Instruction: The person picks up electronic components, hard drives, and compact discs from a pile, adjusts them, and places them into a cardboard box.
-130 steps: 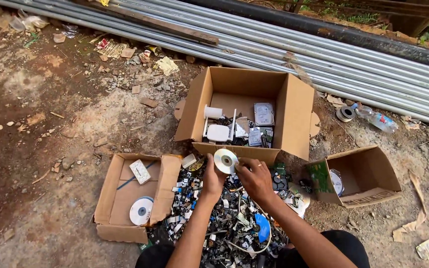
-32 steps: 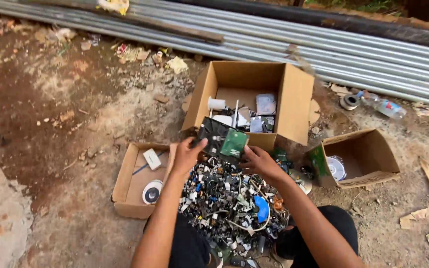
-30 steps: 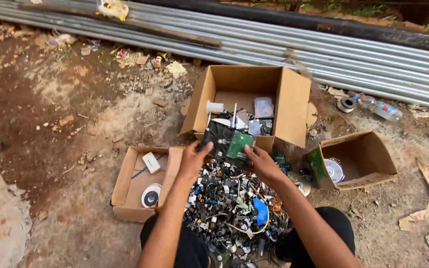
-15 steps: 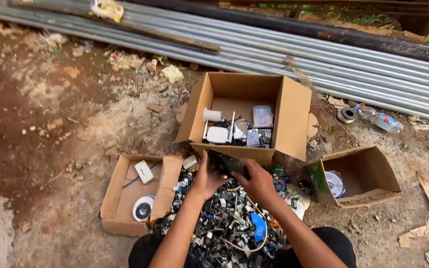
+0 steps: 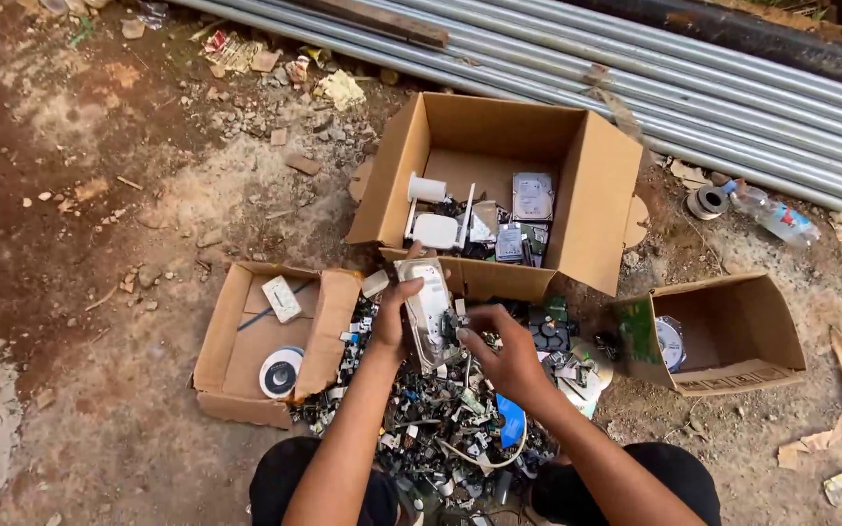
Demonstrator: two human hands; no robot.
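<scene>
Item: silver hard drive (image 5: 428, 310), clamped on edge in the left hand (image 5: 392, 321), tilted so its flat face shows. Right hand (image 5: 509, 356) is curled beside that grip, fingertips pinching at the drive's lower edge; what they pinch cannot be told. Below the grip: scrap pile (image 5: 440, 429); beyond: large cardboard box (image 5: 596, 195); left: shallow box (image 5: 246, 331).

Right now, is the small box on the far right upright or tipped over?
Tipped. The small cardboard box lies on its side, its opening facing left, with a disc inside.
</scene>
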